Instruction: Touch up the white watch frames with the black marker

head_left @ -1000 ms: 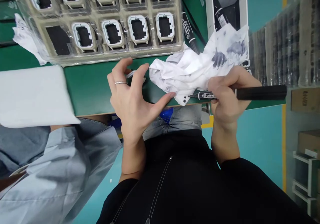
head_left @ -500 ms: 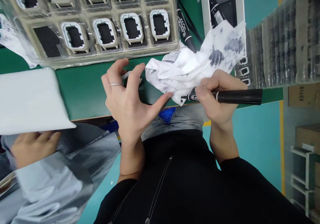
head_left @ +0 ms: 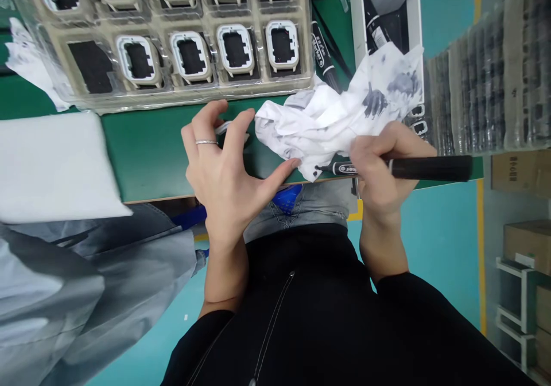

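- One hand, the right hand (head_left: 383, 171), grips a black marker (head_left: 434, 168), its tip at the spotted corner of a white cloth (head_left: 297, 123).
- The left hand (head_left: 226, 171) arches with fingers bent and thumb spread, thumb tip at the cloth's edge; a small pale piece (head_left: 223, 127) shows between its fingers, though whether it is gripped I cannot tell.
- The cloth, ink-stained toward the right, lies crumpled on the green surface (head_left: 146, 162).
- Beyond, a plastic tray (head_left: 193, 99) holds pale rounded frames (head_left: 284, 66), four in the nearest row.
- Right of the tray, a second marker (head_left: 325, 56) lies near a white box (head_left: 357, 16).
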Demonstrator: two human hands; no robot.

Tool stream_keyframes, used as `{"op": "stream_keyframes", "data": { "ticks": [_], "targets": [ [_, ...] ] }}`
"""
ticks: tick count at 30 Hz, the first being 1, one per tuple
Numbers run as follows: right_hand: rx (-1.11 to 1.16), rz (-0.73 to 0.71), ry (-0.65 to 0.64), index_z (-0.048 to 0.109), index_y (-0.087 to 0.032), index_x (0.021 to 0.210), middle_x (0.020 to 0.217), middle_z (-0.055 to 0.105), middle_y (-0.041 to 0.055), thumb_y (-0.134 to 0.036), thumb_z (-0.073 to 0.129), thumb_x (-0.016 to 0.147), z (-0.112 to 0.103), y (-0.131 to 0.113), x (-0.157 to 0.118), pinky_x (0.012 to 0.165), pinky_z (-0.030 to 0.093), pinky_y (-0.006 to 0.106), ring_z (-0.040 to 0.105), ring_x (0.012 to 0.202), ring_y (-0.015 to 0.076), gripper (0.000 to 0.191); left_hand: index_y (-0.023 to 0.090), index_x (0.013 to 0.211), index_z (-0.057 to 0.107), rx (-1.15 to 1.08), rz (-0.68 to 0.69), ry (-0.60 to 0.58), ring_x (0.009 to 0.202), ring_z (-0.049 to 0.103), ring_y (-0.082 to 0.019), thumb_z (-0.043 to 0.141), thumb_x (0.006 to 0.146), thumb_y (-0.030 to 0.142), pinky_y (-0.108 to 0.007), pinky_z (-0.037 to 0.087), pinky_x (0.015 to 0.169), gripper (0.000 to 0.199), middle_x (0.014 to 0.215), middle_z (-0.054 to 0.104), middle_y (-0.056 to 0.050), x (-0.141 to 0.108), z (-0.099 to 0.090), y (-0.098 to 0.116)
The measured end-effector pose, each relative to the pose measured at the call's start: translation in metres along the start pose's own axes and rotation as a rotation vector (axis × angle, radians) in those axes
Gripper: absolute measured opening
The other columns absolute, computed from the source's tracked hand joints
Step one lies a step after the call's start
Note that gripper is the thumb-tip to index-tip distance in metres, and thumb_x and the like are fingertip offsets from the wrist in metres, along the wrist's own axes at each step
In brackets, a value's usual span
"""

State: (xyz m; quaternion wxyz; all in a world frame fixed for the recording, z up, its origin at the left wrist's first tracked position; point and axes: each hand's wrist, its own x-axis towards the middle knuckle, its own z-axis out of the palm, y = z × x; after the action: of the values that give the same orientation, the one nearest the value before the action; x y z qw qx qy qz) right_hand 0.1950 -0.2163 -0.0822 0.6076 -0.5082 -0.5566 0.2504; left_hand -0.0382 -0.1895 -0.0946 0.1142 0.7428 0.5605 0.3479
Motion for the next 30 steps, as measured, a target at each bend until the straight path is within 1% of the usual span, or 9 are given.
{"op": "stream_keyframes", "data": {
  "ticks": [3,7,11,14,18,22,26,28,30],
  "targets": [
    [0.033,-0.097,0.11,0.041,-0.028,0.071,0.058,0.031,-0.0083,-0.04,0.081,0.098,0.002,0.0,0.001,0.049,0.022,0.035,0.023,0.047,0.0103,0.049,0.03,0.142,0.076,-0.003,-0.006,-0.007,0.145,0.054,-0.052,0.096,0.071,0.09,-0.068,0.051,0.118,0.096,0.16,0.061,-0.021,0.001,-0.001,0.0],
    [-0.094,-0.073,-0.008,0.044,-0.028,0.071,0.06,0.04,-0.0071,-0.038,0.082,0.097,0.0,0.003,-0.001,0.049,0.027,0.037,0.028,0.049,0.0114,0.046,0.03,0.139,0.076,-0.076,-0.093,-0.039,0.155,0.049,-0.055,0.099,0.067,0.09,-0.066,0.056,0.116,0.096,0.163,0.061,-0.019,0.003,-0.006,0.004],
    [-0.098,-0.055,-0.023,0.041,-0.028,0.071,0.059,0.033,-0.0076,-0.039,0.08,0.098,-0.001,0.005,-0.003,0.049,0.026,0.037,0.024,0.05,0.0116,0.048,0.039,0.132,0.079,-0.203,-0.19,-0.077,0.166,0.043,-0.056,0.099,0.074,0.084,-0.067,0.064,0.107,0.076,0.166,0.062,-0.01,0.005,-0.011,0.01],
    [-0.073,-0.056,-0.023,0.039,-0.028,0.071,0.058,0.029,-0.0084,-0.037,0.082,0.097,-0.001,0.007,-0.002,0.05,0.023,0.036,0.023,0.051,0.0114,0.05,0.041,0.128,0.081,-0.257,-0.212,-0.049,0.165,0.045,-0.053,0.103,0.069,0.083,-0.067,0.066,0.112,0.076,0.163,0.065,-0.007,0.005,-0.011,0.011],
    [-0.058,-0.055,-0.008,0.04,-0.028,0.071,0.06,0.034,-0.0073,-0.055,0.084,0.099,-0.003,0.012,0.002,0.05,0.025,0.035,0.025,0.051,0.0116,0.059,0.042,0.128,0.08,-0.244,-0.199,-0.041,0.166,0.046,-0.054,0.1,0.071,0.086,-0.07,0.067,0.111,0.074,0.163,0.066,-0.006,0.006,-0.01,0.009],
    [-0.013,-0.066,0.008,0.036,-0.028,0.07,0.059,0.027,-0.0072,-0.071,0.079,0.101,-0.004,0.014,0.006,0.05,0.026,0.034,0.024,0.049,0.011,0.068,0.04,0.131,0.078,-0.187,-0.189,-0.084,0.169,0.043,-0.057,0.097,0.072,0.088,-0.073,0.066,0.109,0.078,0.166,0.062,-0.01,0.006,-0.009,0.007],
    [0.064,-0.068,0.039,0.04,-0.027,0.07,0.056,0.029,-0.0086,-0.064,0.087,0.098,-0.001,0.01,0.008,0.049,0.021,0.033,0.024,0.046,0.0095,0.067,0.034,0.141,0.075,-0.135,-0.049,-0.023,0.16,0.054,-0.054,0.094,0.077,0.089,-0.074,0.059,0.119,0.087,0.162,0.062,-0.015,0.001,-0.009,0.001],
    [0.103,-0.063,0.085,0.043,-0.027,0.069,0.054,0.03,-0.009,-0.062,0.09,0.097,0.001,0.008,0.008,0.047,0.019,0.034,0.024,0.045,0.0097,0.066,0.032,0.148,0.072,-0.14,0.009,0.029,0.148,0.064,-0.047,0.084,0.089,0.087,-0.068,0.064,0.112,0.082,0.158,0.063,-0.015,-0.001,-0.013,-0.005],
    [0.09,-0.04,0.13,0.045,-0.028,0.068,0.053,0.033,-0.0085,-0.067,0.089,0.096,0.001,0.007,0.007,0.046,0.022,0.036,0.026,0.045,0.0111,0.065,0.032,0.153,0.07,-0.193,-0.034,0.031,0.136,0.071,-0.04,0.075,0.099,0.081,-0.056,0.07,0.097,0.073,0.155,0.066,-0.013,-0.003,-0.02,-0.01]
  ]
}}
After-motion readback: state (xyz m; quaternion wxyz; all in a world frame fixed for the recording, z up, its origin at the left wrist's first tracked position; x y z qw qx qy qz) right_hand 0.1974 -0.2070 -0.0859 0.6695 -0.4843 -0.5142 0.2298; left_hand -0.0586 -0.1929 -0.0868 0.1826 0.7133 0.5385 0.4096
